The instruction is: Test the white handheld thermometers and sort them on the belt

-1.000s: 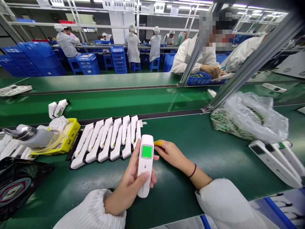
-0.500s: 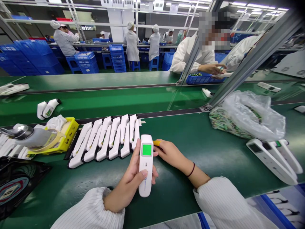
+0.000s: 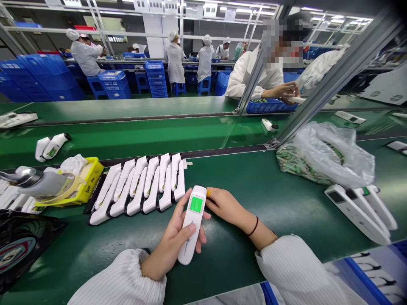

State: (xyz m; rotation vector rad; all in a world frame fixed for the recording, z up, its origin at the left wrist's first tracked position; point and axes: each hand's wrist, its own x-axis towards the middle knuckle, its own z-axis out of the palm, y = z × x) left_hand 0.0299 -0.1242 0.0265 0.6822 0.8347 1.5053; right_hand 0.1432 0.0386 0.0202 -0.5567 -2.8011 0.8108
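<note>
A white infrared thermometer (image 3: 192,224) with a lit green screen leans to the right in my left hand (image 3: 173,237). The thumb lies across its front and the fingers wrap behind its body. My right hand (image 3: 227,206), with a yellow cover on one finger, is beside the thermometer's top end. Its fingers reach toward that end, loosely bent, and their tips are partly hidden; whether they touch it I cannot tell. Behind my left hand lies a row of several white thermometer housings (image 3: 135,204), some showing green boards inside.
A clear bag of green circuit boards (image 3: 302,167) lies at right, near several finished thermometers (image 3: 358,212). At left are a yellow bin (image 3: 92,182), a pump bottle (image 3: 47,188) and a black fan (image 3: 22,241). A green belt (image 3: 143,135) runs behind; a co-worker (image 3: 248,76) works across it.
The thermometer has tilted from upright to leaning right, its lower end shifting left. My right hand stays close to its top end. The view has shifted slightly.
</note>
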